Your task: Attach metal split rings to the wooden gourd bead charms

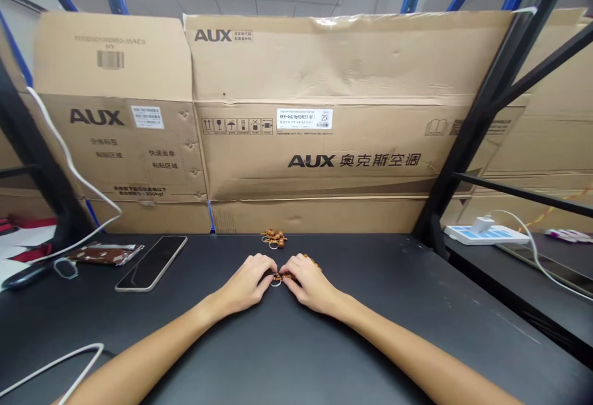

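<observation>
Black matte counter [287, 355] fills the lower half of the view, backed by a wall of flattened AUX cardboard boxes [324, 65]. Farthest left, at about nine o'clock from the hands, a white cable [69, 164] drops down across the cardboard to the counter's edge. Just right of it lies a crumpled brown foil wrapper [104, 252], and touching or nearly touching that wrapper's right end, at about ten o'clock from the hands, a smartphone [152, 262] lies flat, its dark screen up. At the middle of the counter the left hand [248, 284] rests knuckles up, fingers curled in, its fingertips pinching one side of a beaded key ring [277, 278], a small metal ring with brown wooden beads that lies on the counter between the two hands. At twelve o'clock from it, near the foot of the boxes and well clear of the fingers, sits a second bead cluster [274, 238] with its own ring. The right hand [309, 283] mirrors the left, fingers curled and pinching the other side of the beaded key ring. Further right, at two o'clock, a black steel upright [467, 139] slants up from the counter's corner, and beyond it, at three o'clock, a white power strip [486, 232] with a plugged-in charger lies on a neighbouring surface.
</observation>
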`<state>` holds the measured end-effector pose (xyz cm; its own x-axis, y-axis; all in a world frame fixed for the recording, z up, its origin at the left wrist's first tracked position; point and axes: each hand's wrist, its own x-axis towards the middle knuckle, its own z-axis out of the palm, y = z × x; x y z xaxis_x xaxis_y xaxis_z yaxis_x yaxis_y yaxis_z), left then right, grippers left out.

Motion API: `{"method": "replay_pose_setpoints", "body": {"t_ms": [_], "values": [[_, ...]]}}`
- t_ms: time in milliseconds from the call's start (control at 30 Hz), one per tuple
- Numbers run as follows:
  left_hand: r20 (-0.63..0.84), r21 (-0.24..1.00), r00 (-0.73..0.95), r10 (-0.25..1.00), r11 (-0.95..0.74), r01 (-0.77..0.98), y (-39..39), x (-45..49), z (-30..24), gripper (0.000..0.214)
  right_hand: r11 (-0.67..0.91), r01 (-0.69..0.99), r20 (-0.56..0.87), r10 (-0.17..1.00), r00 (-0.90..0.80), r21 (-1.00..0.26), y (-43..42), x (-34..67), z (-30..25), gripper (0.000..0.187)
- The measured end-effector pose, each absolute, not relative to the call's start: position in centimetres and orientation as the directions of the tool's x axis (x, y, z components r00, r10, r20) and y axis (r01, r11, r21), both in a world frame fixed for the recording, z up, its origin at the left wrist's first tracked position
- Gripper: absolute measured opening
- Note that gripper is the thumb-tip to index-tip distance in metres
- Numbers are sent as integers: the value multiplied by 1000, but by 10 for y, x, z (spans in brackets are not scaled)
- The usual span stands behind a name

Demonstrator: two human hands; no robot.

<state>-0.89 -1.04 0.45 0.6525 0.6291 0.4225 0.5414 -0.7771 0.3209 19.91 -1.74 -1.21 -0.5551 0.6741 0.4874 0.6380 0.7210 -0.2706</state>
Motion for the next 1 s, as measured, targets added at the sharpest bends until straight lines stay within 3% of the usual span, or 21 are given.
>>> {"method": "replay_pose_setpoints", "body": {"t_ms": [300, 533, 1000], "values": [[421, 277, 688, 592, -806, 524, -9, -9, 1, 9, 716, 502, 504, 698, -508, -485, -18, 198, -12, 14], [430, 282, 681, 593, -805, 523, -8, -10, 1, 15, 691, 452, 481, 719, -501, -564, -23, 195, -9, 12], [410, 329, 677, 612, -791, 516, -8, -9, 2, 12, 647, 546, 545, 755, -365, -532, -11, 201, -16, 12]]}}
